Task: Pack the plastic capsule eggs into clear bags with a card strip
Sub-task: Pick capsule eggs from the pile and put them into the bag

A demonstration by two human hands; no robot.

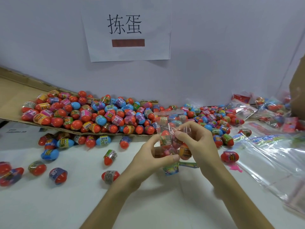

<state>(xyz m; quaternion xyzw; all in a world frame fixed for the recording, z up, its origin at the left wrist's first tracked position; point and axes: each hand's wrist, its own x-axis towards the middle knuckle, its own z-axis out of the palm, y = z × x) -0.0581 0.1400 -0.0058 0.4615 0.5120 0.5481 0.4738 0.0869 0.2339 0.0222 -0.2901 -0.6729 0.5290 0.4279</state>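
Note:
A clear bag holding several capsule eggs is held up over the white table, between both hands. My left hand grips the bag's lower part with the thumb across the eggs inside. My right hand pinches the bag's upper side with thumb and forefinger. A colourful card strip lies on the table just under the bag, partly hidden by my hands. A big heap of red and blue capsule eggs fills a flattened cardboard sheet behind.
Loose eggs are scattered over the white table to the left and front. A stack of empty clear bags lies at right, with filled bags behind it. One red egg sits near my right wrist. A wall with a paper sign closes the back.

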